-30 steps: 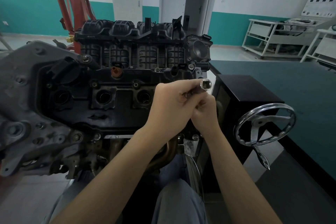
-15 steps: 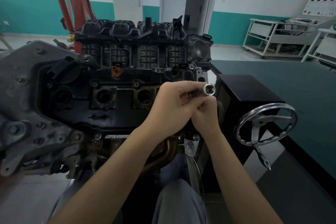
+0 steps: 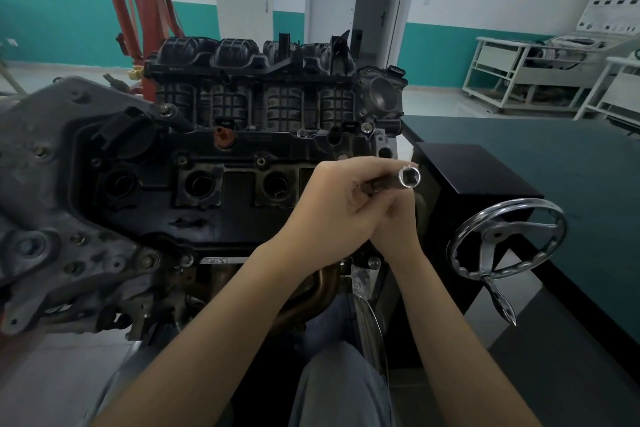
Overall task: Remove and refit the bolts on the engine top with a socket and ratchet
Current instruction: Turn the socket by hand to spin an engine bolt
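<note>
Both hands meet in front of the black engine top (image 3: 214, 204), at its right end, around a long chrome socket (image 3: 408, 177) whose open mouth faces the camera; the left hand (image 3: 332, 208) curls its fingers round the dark shaft behind the socket; the right hand (image 3: 394, 225) sits under it, fingers folded against the left, though what it grips I cannot tell; right of the engine top stands a black metal box (image 3: 485, 177) with a chrome handwheel (image 3: 505, 239) in front; behind the engine top rises a black ribbed intake manifold (image 3: 256, 80); farther back, a red hoist frame (image 3: 145, 0).
</note>
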Action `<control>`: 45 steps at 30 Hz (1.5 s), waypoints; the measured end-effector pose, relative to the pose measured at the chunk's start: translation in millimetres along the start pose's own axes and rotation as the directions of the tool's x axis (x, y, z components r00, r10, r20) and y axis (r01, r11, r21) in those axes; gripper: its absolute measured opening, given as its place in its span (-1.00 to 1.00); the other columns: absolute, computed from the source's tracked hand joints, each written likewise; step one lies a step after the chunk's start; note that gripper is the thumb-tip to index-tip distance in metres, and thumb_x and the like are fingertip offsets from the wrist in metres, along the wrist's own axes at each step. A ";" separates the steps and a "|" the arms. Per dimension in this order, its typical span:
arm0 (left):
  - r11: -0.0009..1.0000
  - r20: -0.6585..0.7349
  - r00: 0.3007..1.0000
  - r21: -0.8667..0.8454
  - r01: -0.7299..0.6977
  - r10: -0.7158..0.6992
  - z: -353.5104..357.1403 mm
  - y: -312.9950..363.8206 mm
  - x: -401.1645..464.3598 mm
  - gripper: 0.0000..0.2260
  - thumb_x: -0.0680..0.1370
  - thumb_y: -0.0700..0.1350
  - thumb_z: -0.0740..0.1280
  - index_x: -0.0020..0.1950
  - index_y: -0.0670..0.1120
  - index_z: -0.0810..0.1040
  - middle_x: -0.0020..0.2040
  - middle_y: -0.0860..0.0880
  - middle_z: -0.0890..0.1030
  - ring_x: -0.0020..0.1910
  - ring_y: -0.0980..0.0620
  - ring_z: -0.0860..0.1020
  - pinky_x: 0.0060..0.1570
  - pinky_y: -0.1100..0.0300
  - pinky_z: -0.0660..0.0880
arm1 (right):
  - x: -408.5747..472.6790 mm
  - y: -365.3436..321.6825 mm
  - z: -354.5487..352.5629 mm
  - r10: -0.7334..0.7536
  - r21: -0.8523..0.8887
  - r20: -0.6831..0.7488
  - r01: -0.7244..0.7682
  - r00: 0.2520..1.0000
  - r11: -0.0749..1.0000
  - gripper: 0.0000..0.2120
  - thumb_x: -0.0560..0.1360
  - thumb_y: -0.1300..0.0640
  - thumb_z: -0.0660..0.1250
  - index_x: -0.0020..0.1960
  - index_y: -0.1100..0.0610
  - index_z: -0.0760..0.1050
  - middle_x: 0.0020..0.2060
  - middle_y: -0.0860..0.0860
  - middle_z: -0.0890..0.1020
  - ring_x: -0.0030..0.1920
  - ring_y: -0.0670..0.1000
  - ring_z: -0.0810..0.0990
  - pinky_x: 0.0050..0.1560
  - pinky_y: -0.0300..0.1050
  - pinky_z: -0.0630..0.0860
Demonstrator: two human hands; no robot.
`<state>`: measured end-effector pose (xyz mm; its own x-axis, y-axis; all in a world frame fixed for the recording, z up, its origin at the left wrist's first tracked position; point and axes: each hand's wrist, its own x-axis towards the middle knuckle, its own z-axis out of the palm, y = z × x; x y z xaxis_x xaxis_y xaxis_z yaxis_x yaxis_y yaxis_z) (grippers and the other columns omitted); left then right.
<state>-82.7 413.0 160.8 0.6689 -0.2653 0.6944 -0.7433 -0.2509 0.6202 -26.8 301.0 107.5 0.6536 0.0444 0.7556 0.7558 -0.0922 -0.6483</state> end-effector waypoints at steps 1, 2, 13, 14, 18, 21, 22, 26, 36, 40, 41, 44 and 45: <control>0.998 -0.049 0.999 0.069 -0.012 0.015 1.9 -0.3 0.4 -0.73 0.47 -0.35 0.40 0.13 -0.12 0.64 0.00 0.04 0.67 0.06 0.21 0.59 0.12 0.30 0.50 | 0.2 -0.6 0.1 -0.004 -0.036 0.010 0.005 1.000 0.999 -0.82 0.43 0.17 0.26 -0.29 -0.07 0.46 -0.32 -0.37 0.58 -0.28 -0.35 0.55 -0.28 -0.50 0.40; 0.990 -0.114 0.993 0.140 -0.018 0.035 4.1 -0.5 0.9 -0.74 0.44 -0.33 0.44 0.09 -0.13 0.66 -0.03 0.03 0.68 0.02 0.20 0.59 0.08 0.35 0.50 | 1.1 -3.7 1.1 -0.008 -0.067 0.018 0.009 1.000 0.998 -0.79 0.43 0.17 0.25 -0.33 -0.07 0.47 -0.33 -0.42 0.56 -0.28 -0.38 0.54 -0.29 -0.53 0.38; 1.000 -0.099 0.995 -0.018 0.019 -0.020 0.3 -3.8 2.0 -0.75 0.48 -0.34 0.40 0.13 -0.17 0.63 0.01 -0.02 0.67 0.06 0.13 0.62 0.13 0.16 0.54 | 0.6 13.4 -4.3 -0.012 0.022 -0.019 0.012 1.000 1.000 -0.85 0.47 0.35 0.33 -0.12 0.14 0.60 -0.26 -0.15 0.66 -0.21 -0.11 0.64 -0.18 -0.23 0.51; 0.999 -0.121 0.992 0.021 0.025 -0.022 0.8 -3.7 3.0 -0.75 0.45 -0.33 0.43 0.11 -0.16 0.64 -0.01 -0.01 0.68 0.03 0.15 0.62 0.10 0.20 0.54 | 1.0 12.3 -4.0 -0.022 0.029 -0.019 0.022 1.000 0.999 -0.84 0.45 0.35 0.34 -0.12 0.13 0.62 -0.24 -0.17 0.67 -0.18 -0.12 0.65 -0.15 -0.25 0.51; 0.995 -0.227 0.974 0.095 0.007 0.015 4.3 -2.1 5.0 -0.83 0.43 -0.29 0.46 0.00 -0.15 0.68 -0.12 0.09 0.66 -0.06 0.17 0.62 0.00 0.33 0.54 | 1.2 3.9 -1.5 -0.044 0.024 -0.026 0.044 0.999 0.999 -0.83 0.42 0.22 0.34 -0.21 -0.05 0.58 -0.26 -0.30 0.65 -0.21 -0.24 0.62 -0.18 -0.41 0.46; 1.000 -0.139 0.990 0.012 -0.005 0.007 4.4 -1.6 3.7 -0.79 0.50 -0.31 0.39 0.12 -0.18 0.64 -0.02 0.00 0.68 0.03 0.15 0.61 0.09 0.23 0.54 | 0.3 5.8 -2.8 -0.023 0.046 0.007 0.023 1.000 0.999 -0.82 0.46 0.23 0.29 -0.20 -0.04 0.51 -0.30 -0.28 0.61 -0.27 -0.25 0.58 -0.23 -0.43 0.41; 0.999 -0.094 0.996 -0.033 0.000 -0.003 3.2 -1.8 3.2 -0.76 0.51 -0.33 0.36 0.16 -0.18 0.62 0.03 -0.04 0.68 0.06 0.15 0.62 0.12 0.19 0.54 | 0.1 6.4 -2.9 -0.019 0.047 0.012 0.019 1.000 0.999 -0.80 0.47 0.24 0.27 -0.21 -0.05 0.50 -0.30 -0.28 0.61 -0.27 -0.25 0.58 -0.23 -0.42 0.41; 0.999 -0.074 0.997 -0.049 0.021 -0.025 0.8 -3.2 4.3 -0.76 0.48 -0.35 0.40 0.13 -0.19 0.63 0.01 -0.04 0.68 0.04 0.14 0.63 0.10 0.18 0.56 | 0.4 7.9 -2.5 -0.046 0.047 -0.033 0.048 0.998 0.998 -0.83 0.45 0.24 0.32 -0.14 -0.02 0.60 -0.25 -0.27 0.65 -0.21 -0.22 0.62 -0.19 -0.37 0.47; 0.993 -0.062 0.998 -0.116 0.005 -0.012 0.7 -3.0 2.2 -0.72 0.48 -0.39 0.36 0.18 -0.23 0.60 0.07 -0.05 0.67 0.10 0.10 0.62 0.15 0.14 0.54 | -0.8 10.6 -3.6 -0.031 0.083 -0.010 0.032 0.999 0.996 -0.85 0.44 0.24 0.28 -0.14 0.02 0.55 -0.28 -0.23 0.64 -0.23 -0.21 0.61 -0.20 -0.36 0.45; 0.998 -0.144 0.989 0.046 0.042 -0.035 1.8 -3.7 5.2 -0.75 0.41 -0.32 0.48 0.07 -0.16 0.66 -0.03 0.00 0.69 0.00 0.17 0.63 0.07 0.20 0.56 | 0.4 7.5 -2.6 -0.051 0.058 -0.020 0.052 0.999 0.997 -0.91 0.41 0.20 0.35 -0.13 0.07 0.61 -0.24 -0.20 0.67 -0.17 -0.13 0.66 -0.15 -0.27 0.52; 0.996 -0.188 0.982 0.080 0.039 -0.024 2.5 -4.5 5.1 -0.78 0.40 -0.29 0.50 0.02 -0.14 0.68 -0.09 0.02 0.69 -0.06 0.18 0.64 0.02 0.24 0.57 | 0.6 5.8 -2.1 -0.064 0.053 -0.023 0.065 0.998 0.996 -0.89 0.40 0.19 0.35 -0.14 0.03 0.61 -0.24 -0.23 0.67 -0.19 -0.17 0.65 -0.15 -0.32 0.51; 0.996 -0.201 0.979 0.089 0.008 0.010 3.8 -5.1 3.7 -0.84 0.43 -0.31 0.46 -0.02 -0.14 0.69 -0.14 -0.01 0.70 -0.10 0.18 0.64 -0.03 0.30 0.56 | 1.1 3.9 -1.8 -0.063 0.044 -0.017 0.064 0.998 0.997 -0.86 0.40 0.19 0.34 -0.21 -0.06 0.56 -0.32 -0.28 0.62 -0.28 -0.25 0.59 -0.22 -0.42 0.43; 0.999 -0.171 0.985 0.038 0.013 -0.006 3.3 -4.6 3.5 -0.83 0.45 -0.32 0.43 0.01 -0.14 0.68 -0.11 -0.02 0.70 -0.07 0.18 0.64 0.01 0.27 0.56 | 0.9 5.9 -2.1 -0.049 0.050 -0.004 0.049 0.999 0.998 -0.89 0.41 0.19 0.33 -0.21 -0.01 0.55 -0.30 -0.22 0.63 -0.26 -0.21 0.60 -0.21 -0.34 0.46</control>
<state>-76.9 410.2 159.2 0.6618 -0.1005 0.7429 -0.7339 -0.2890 0.6147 -21.8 298.3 104.5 0.6159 0.0452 0.7865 0.7878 -0.0403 -0.6146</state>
